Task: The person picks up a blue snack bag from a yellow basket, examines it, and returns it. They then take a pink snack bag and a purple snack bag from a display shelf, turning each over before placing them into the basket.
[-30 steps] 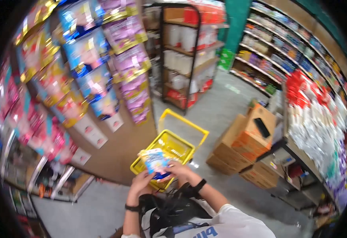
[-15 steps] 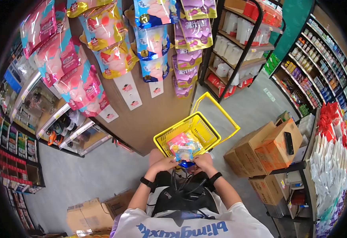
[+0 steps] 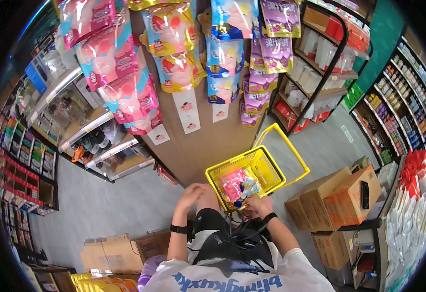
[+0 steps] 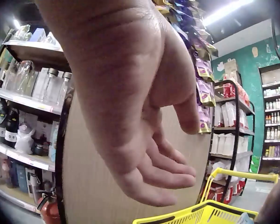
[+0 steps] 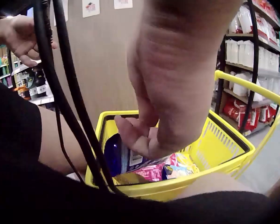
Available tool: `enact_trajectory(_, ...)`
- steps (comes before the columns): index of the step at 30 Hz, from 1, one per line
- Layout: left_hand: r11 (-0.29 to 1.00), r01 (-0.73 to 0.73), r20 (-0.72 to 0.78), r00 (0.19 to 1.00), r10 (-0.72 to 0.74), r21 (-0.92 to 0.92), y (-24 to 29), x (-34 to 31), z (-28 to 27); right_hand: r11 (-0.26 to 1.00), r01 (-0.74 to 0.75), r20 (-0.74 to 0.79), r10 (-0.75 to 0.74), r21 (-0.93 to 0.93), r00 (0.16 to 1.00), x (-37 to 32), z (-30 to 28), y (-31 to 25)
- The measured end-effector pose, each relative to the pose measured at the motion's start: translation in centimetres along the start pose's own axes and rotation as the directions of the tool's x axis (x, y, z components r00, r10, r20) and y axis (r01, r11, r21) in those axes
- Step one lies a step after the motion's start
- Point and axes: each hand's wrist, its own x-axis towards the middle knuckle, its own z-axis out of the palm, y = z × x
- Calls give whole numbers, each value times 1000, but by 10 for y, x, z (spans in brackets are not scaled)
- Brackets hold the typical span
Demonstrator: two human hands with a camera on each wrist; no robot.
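My right hand (image 3: 257,203) reaches over the near side of the yellow shopping basket (image 3: 245,155). In the right wrist view it pinches the end of a shiny blue candy bag (image 5: 113,154), low inside the basket, with the rest partly behind the fingers. A pink candy bag (image 3: 233,184) lies in the basket beside it, along with other bright packaging. Over the left knee is my left hand (image 3: 192,195), away from the basket; its fingers are loosely bent with nothing in them, as the left wrist view shows.
Pink, yellow, blue and purple candy bags (image 3: 225,56) hang on the wooden panel (image 3: 183,160) ahead. The basket's long yellow handle (image 3: 295,160) extends to the right. Cardboard boxes (image 3: 315,204) stand on the right, and shelves of bottles (image 3: 91,131) on the left. Black cables (image 5: 67,102) hang before the right wrist camera.
The blue bag, held in both hands before, has gone down into the basket with the right hand. The left hand has let go and drawn away left. The head view has shifted.
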Motion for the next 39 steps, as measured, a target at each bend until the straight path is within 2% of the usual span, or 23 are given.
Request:
enact_trajectory(3,986,-142,-65,988,137,-84,5,-1,-2,999,29,69,-32,41,997,-62,24,-70)
enact_trajectory(6,964,-225,-85,973,214,-145,15,-3,-2,983,182,113,-184,28,977,-60,13,-72)
enact_trajectory(9,942,-287,-114,956,270,-176,33,-13,-3,957,140,164,-185,253,969,-63,-1,-87)
enact_trajectory(10,934,-344,-156,932,327,-97,41,-17,-3,939,118,175,-182,323,968,-72,-3,-102)
enact_trajectory(11,919,-395,-193,903,384,-16,49,-22,-4,900,86,249,-208,426,946,-91,-1,-129)
enact_trajectory(12,898,-436,-225,870,439,66,58,-29,-4,903,182,236,-289,390,928,-104,1,-152)
enact_trajectory(14,862,-499,-304,811,499,86,85,-45,0,878,361,221,-438,315,872,-126,5,-190)
enact_trajectory(15,843,-529,-342,777,529,101,101,-55,1,864,343,239,-444,368,863,-141,9,-213)
enact_trajectory(17,850,-516,-387,766,514,107,133,-80,0,829,302,278,-465,471,841,-170,17,-261)
enact_trajectory(19,836,-543,-413,746,523,79,148,-87,-8,820,376,293,-522,433,801,-195,32,-297)
enact_trajectory(21,787,-597,-450,666,595,157,162,-93,-17,815,420,313,-552,400,773,-217,50,-321)
enact_trajectory(22,760,-619,-463,624,629,197,166,-96,-21,816,429,324,-556,388,766,-228,60,-329)
enact_trajectory(23,737,-650,-441,615,654,187,162,-94,-26,817,437,334,-560,376,758,-233,71,-335)
enact_trajectory(26,736,-650,-497,584,642,187,181,-98,-41,825,484,472,-564,292,677,-225,112,-353)
enact_trajectory(29,748,-614,-525,562,639,253,178,-98,-58,796,536,523,-596,283,609,-210,142,-360)
enact_trajectory(35,764,-581,-564,545,621,279,169,-98,-72,743,632,482,-647,221,591,-173,195,-372)
enact_trajectory(38,758,-602,-567,543,619,252,169,-93,-74,791,575,461,-599,210,655,-172,215,-380)
enact_trajectory(39,755,-612,-569,544,617,233,172,-91,-73,792,563,478,-598,234,643,-171,219,-381)
